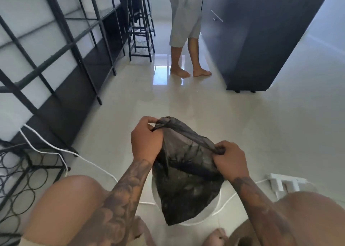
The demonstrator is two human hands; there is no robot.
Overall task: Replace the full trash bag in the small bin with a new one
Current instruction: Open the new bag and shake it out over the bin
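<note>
A black trash bag (pixel 184 171) hangs between my hands above a small white bin (pixel 214 206), which stands on the floor between my knees. The bag hides most of the bin. My left hand (pixel 146 139) pinches the bag's top edge on the left side. My right hand (pixel 230 160) grips the same edge on the right, so the rim stretches between them. The bag's lower end droops over the bin's near rim.
A black metal shelf frame (pixel 61 63) runs along the left, with a wire rack (pixel 22 186) and a white cable (pixel 56 150) on the floor. A white power strip (pixel 285 182) lies at right. Ahead stand a barefoot person (pixel 186 40), black stools (pixel 140 21) and a dark cabinet (pixel 252 40).
</note>
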